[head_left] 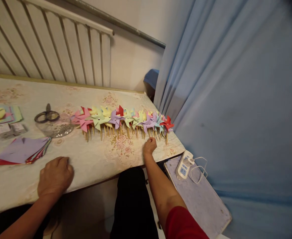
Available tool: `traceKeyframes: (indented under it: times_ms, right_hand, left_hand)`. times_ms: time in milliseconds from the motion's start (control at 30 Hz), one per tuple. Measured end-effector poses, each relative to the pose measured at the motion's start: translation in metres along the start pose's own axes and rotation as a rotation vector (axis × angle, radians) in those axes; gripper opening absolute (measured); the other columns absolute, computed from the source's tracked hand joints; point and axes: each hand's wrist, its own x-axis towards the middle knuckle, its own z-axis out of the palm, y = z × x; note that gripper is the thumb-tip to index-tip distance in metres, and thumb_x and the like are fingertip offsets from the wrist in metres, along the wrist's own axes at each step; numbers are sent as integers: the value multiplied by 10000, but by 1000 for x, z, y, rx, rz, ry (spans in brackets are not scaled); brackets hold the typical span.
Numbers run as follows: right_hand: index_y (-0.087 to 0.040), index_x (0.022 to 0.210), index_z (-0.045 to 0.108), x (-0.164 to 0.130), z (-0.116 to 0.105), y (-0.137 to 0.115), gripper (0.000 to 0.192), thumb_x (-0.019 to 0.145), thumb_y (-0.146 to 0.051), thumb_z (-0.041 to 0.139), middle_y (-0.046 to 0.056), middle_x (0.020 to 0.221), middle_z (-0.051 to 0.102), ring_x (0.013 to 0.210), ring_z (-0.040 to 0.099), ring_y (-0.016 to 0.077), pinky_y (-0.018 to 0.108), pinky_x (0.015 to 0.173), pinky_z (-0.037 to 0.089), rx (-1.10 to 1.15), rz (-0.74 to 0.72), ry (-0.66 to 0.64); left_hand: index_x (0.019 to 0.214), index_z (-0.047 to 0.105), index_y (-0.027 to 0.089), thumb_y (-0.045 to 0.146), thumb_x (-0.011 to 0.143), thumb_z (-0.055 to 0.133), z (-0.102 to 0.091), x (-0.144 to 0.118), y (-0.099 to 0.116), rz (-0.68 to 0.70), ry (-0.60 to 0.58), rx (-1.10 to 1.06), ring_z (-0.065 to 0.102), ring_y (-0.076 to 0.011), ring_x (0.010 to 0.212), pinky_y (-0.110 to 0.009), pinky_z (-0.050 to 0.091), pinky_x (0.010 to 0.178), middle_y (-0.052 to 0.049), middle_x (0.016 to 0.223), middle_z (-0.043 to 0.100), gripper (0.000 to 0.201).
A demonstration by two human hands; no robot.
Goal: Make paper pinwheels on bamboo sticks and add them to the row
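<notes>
My left hand (pixel 56 175) rests on the table near its front edge, fingers curled into a fist; nothing shows sticking out of it. My right hand (pixel 150 146) is closed at the lower end of a wooden stick, under a purple pinwheel (pixel 148 122) at the right part of a long row. The row of paper pinwheels (pixel 99 119) lies across the table, in pink, green, yellow, purple, blue and red, with their sticks pointing toward me. A stack of cut paper squares (pixel 24 150), purple on top, lies beyond my left hand.
Black-handled scissors (pixel 47 116) lie against a clear round dish (pixel 58 127) of small metal pins. Farther left are small clear boxes (pixel 10 129) and coloured paper sheets (pixel 16 114). A power strip (pixel 184 166) sits on a lower surface at right, beside a blue curtain (pixel 235 99).
</notes>
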Motion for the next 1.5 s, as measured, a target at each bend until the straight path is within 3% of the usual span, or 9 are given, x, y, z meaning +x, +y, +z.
traceKeyframes:
  times_ms: [167,700,1233,1500]
  right_hand:
    - [-202,817,598,-17,-10,-1,198,798,-172,403,63,791,682,796,574,214,304,752,408,-19,-43,-33]
    - [-199,768,665,-67,-24,-19,239,764,-216,427,96,818,722,782,615,238,326,776,425,-117,-257,-262]
    - [-204,764,673,-74,-27,-21,241,730,-223,436,112,806,718,762,618,260,351,755,430,-228,-385,-340]
    - [-184,817,700,-72,-30,-17,301,743,-298,432,111,834,724,778,632,266,356,757,451,-310,-390,-360]
  left_hand:
    - [1153,639,90,246,965,328,-2,-3,3,38,11,-17,569,-334,1075,-424,430,852,-184,1189,642,395]
    - [1046,643,139,176,906,452,-1,-15,7,-41,58,-99,547,-307,1129,-424,397,935,-172,1152,630,240]
    - [1010,646,157,159,920,464,3,-19,6,-2,97,-175,539,-309,1056,-459,394,881,-177,1089,621,202]
    - [971,633,149,173,916,475,3,-2,5,70,62,-133,525,-309,984,-458,410,829,-145,1006,608,169]
